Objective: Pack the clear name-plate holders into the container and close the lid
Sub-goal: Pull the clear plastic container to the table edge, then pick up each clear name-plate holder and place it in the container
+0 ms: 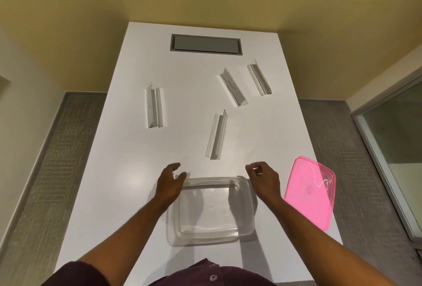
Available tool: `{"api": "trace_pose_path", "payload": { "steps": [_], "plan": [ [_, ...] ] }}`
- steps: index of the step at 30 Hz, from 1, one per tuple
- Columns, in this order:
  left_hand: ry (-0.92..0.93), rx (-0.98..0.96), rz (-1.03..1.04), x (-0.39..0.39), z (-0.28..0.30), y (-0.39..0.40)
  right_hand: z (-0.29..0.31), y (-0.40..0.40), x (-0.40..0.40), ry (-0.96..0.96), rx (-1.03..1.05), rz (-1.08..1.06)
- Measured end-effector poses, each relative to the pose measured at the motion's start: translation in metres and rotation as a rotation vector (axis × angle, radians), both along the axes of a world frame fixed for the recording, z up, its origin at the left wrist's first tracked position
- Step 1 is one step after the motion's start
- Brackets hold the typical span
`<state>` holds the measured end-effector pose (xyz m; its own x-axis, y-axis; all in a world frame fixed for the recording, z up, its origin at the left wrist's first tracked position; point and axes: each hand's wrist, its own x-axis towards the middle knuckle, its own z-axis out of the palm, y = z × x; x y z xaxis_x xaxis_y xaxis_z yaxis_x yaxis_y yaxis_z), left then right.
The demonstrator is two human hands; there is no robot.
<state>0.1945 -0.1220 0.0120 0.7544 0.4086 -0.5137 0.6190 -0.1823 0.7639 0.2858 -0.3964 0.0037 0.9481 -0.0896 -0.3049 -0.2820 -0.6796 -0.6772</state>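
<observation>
A clear rectangular container (213, 233) stands empty on the white table near me. Its pink lid (310, 192) lies flat to the right, reaching the table's right edge. Several clear name-plate holders lie scattered farther back: one at the left (154, 106), one in the middle (217, 136), two at the back right (234, 88) (259, 77). My left hand (170, 181) hovers at the container's far left corner, fingers loosely curled and holding nothing. My right hand (265, 179) hovers at the far right corner, also loosely curled and holding nothing.
The white table (127, 185) is narrow, with grey carpet on both sides. A grey cable hatch (206, 44) is set into its far end. A glass partition (392, 139) stands at the right.
</observation>
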Motion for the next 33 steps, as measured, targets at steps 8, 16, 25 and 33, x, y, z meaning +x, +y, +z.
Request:
{"api": "trace_pose_path", "payload": {
  "steps": [8,16,25,33],
  "plan": [
    [0.057,-0.020,-0.118,0.105,-0.009,-0.022,-0.005,0.052,0.088,0.177,0.098,0.082],
    [0.124,0.098,-0.257,0.169,-0.038,-0.046,-0.030,0.093,0.130,0.378,0.178,-0.006],
    [0.163,0.132,-0.145,0.181,-0.046,-0.056,-0.047,0.101,0.129,0.438,0.283,-0.083],
    [0.127,-0.125,-0.049,0.159,-0.024,-0.052,-0.021,0.097,0.116,0.474,0.481,-0.054]
  ]
}}
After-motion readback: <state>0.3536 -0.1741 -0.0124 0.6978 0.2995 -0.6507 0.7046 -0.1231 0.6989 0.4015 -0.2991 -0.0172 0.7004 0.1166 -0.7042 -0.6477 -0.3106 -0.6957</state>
